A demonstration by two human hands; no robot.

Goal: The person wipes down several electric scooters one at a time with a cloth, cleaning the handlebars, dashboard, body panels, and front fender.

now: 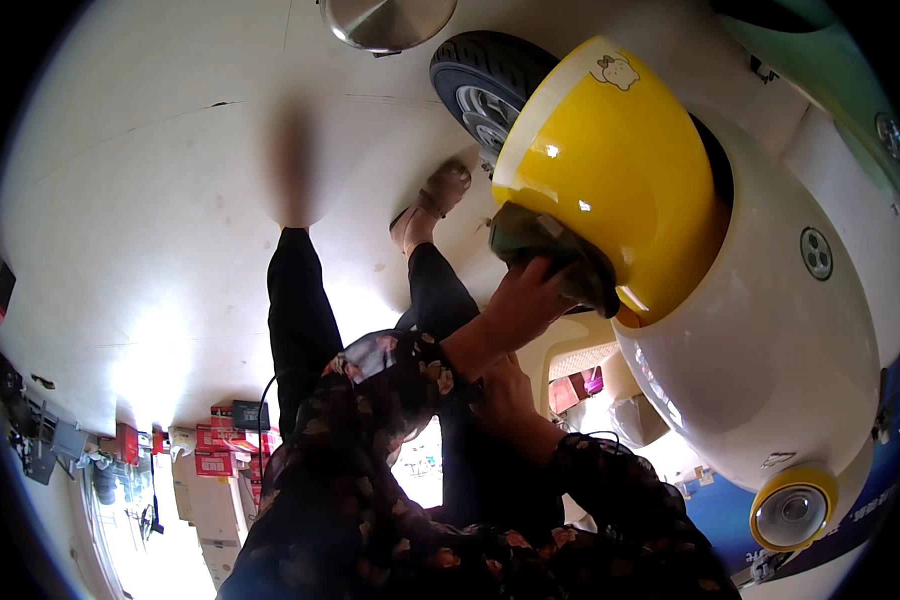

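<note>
My left hand is closed on a dark green cloth, pressing it against the lower edge of a glossy yellow scooter fender. The fender carries a small cartoon cat sticker near its far end. Below my left wrist, my right hand lies on my dark-trousered leg. Its fingers are partly hidden behind the left forearm. A black-tyred wheel shows under the fender. The scooter's white front body joins the fender on the right and bears a yellow-ringed headlight.
A round metal lid-like object is on the pale floor at the top. A green scooter stands at the far right. Red boxes and cartons are stacked at the lower left. My feet are left of the wheel.
</note>
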